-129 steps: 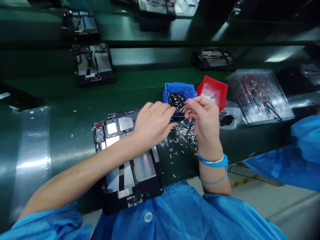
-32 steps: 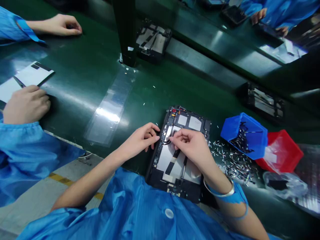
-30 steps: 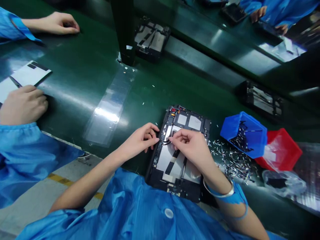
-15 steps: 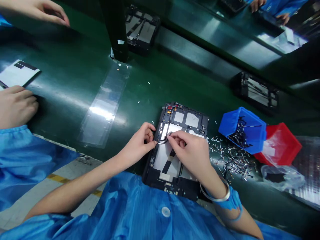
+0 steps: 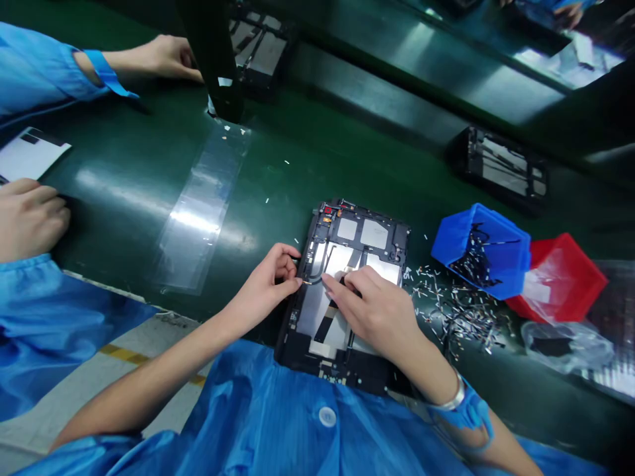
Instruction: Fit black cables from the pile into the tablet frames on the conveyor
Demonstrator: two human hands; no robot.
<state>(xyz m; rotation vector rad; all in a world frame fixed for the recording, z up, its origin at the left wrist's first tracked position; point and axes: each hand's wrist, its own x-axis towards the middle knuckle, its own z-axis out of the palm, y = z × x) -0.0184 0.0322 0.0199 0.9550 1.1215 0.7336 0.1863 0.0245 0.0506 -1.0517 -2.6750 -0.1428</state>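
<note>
An opened tablet chassis (image 5: 370, 235), black with silver plates, lies on the green belt in front of me. My left hand (image 5: 265, 287) pinches the end of a thin black cable (image 5: 317, 264) at the chassis's left edge. My right hand (image 5: 380, 311) rests on the silver plate, forefinger stretched toward the cable's end, pressing down. A blue band circles my right wrist.
A blue bin (image 5: 483, 251) of small cables and a red bin (image 5: 558, 277) stand at the right, with loose bits (image 5: 456, 311) scattered beside them. Other chassis (image 5: 501, 172) ride the far belt. Another person's hands (image 5: 30, 215) work at the left by a white sheet (image 5: 30, 155).
I took a cable from near the blue bin to the chassis. In the last second my right hand slid down the plate and flattened; a neighbour's arm reached further in at top left.
</note>
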